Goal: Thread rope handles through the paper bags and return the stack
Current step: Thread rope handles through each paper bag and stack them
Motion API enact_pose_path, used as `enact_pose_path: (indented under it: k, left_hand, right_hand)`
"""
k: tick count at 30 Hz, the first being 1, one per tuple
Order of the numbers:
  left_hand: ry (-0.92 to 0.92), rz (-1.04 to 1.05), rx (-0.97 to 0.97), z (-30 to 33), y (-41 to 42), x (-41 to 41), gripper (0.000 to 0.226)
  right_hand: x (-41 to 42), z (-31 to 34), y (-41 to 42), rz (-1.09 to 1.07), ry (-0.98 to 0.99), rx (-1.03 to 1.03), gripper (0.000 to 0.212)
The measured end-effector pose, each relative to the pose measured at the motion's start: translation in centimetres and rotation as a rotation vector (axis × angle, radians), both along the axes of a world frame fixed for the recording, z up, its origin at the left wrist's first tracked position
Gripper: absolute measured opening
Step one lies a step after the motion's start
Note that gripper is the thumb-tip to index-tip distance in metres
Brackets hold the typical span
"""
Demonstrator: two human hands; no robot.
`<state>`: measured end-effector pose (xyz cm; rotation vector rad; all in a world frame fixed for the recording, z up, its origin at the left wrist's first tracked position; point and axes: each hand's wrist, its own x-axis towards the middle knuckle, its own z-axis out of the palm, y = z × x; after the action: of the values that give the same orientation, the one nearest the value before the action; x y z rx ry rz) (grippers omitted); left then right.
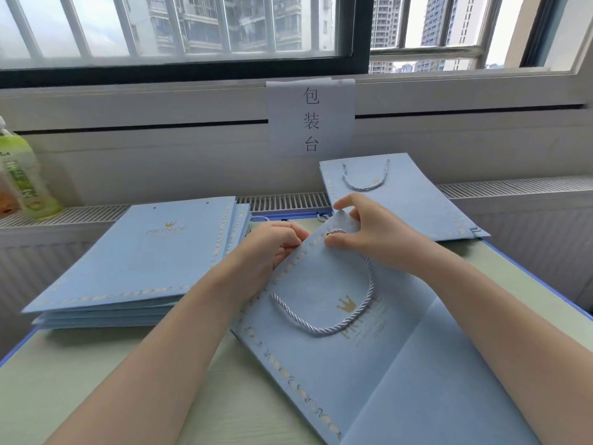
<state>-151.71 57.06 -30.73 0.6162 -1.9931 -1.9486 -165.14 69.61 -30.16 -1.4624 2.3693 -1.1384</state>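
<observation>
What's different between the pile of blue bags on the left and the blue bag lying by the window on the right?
The pile of bags has empty holes along its top edge and no rope; the bag by the window already has a rope handle looped on it. The pile is several bags thick; the other looks much thinner. Both are pale blue with a patterned border.

Daylight is coming through a wide barred window [192, 27] with a dark frame, high-rise blocks [224, 20] showing outside. White sill and radiator grille [282, 202] are running below it. Pale green table [96, 374] with blue edging is sitting against the wall.
</observation>
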Motion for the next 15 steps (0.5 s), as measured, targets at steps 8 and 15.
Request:
enact_pose_path:
  k: [8, 15]
  left_hand:
    - [0.07, -0.061, 0.048, 0.5, 0.5, 0.5, 0.029]
    - [0.02, -0.177, 0.051, 0.5, -0.3, 1.2, 0.026]
  right_hand:
    - [1.0, 0.4, 0.2, 0.166, 0.057, -0.111, 0.024]
    - [0.9, 0.5, 0.4, 0.224, -0.07, -0.111, 0.027]
